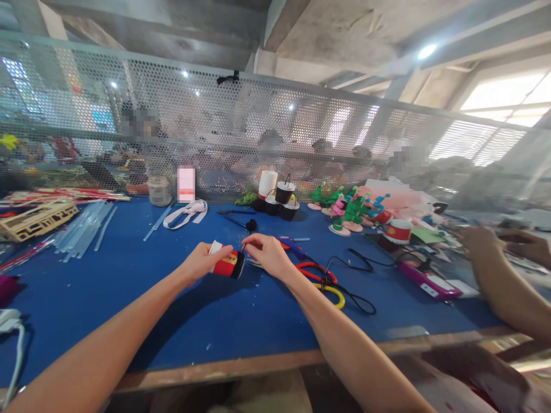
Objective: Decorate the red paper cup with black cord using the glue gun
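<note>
My left hand (201, 259) is wrapped round a small red cup (224, 265) with a white rim, a gold patch and a black end. The cup lies tilted on its side above the blue tabletop, its black end facing right. Close by that end, my right hand (267, 253) pinches a thin black wire-like piece (244, 248) between thumb and fingertips. Whether this piece is joined to the cup is hard to see. Scissors with red and yellow handles (333, 295) and a blue glue gun (293, 248) lie just right of my right hand.
Clear glue sticks (84, 229) and a wooden frame (41, 221) lie at left. Small black-and-white pots (284, 194), a white ribbon (187, 213) and green figures (353, 212) stand behind. A purple power bank-like box (426, 281) and another person's hands (482, 244) are at right.
</note>
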The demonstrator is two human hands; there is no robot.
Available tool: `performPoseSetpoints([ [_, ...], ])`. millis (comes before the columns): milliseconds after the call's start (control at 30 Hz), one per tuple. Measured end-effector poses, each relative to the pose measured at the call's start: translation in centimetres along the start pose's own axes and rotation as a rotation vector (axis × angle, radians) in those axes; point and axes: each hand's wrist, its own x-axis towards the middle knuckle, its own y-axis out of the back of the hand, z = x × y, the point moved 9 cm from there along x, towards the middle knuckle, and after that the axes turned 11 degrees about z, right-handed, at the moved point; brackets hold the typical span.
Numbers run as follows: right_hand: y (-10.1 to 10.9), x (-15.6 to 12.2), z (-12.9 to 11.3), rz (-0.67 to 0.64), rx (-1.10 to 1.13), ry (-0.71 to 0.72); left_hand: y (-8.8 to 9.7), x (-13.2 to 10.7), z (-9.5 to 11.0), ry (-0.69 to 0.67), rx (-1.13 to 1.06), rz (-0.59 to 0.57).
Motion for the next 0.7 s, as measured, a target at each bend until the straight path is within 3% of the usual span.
performPoseSetpoints([
  [100, 0.1, -0.1, -1.5, 0.029, 0.069, 0.104, -0.7, -0.3, -0.2, -0.011, 0.041, -0.042],
  [267, -0.8, -0.8, -2.9, -0.039, 0.134, 0.165, -2.2, -1.0, -0.5, -0.024, 0.084, -0.137],
  [400, -1.9, -1.2, -3.1, -0.134, 0.185, 0.155, -2.4, -1.2, -0.7, 0.002, 0.109, -0.118],
  [500, -2.1, -1.0, -2.4, -0.121, 0.137, 0.136, -2.2, -1.0, -0.9, 0.031, 0.113, -0.092],
  [600, -0.4, 0.1, -1.0, 0.021, -0.055, 0.067, -1.7, -0.7, -1.0, 0.046, 0.108, -0.046],
  [700, 2.7, 1.5, 0.3, 0.132, -0.283, -0.027, -0.9, -0.4, -0.9, 0.062, 0.06, 0.002],
])
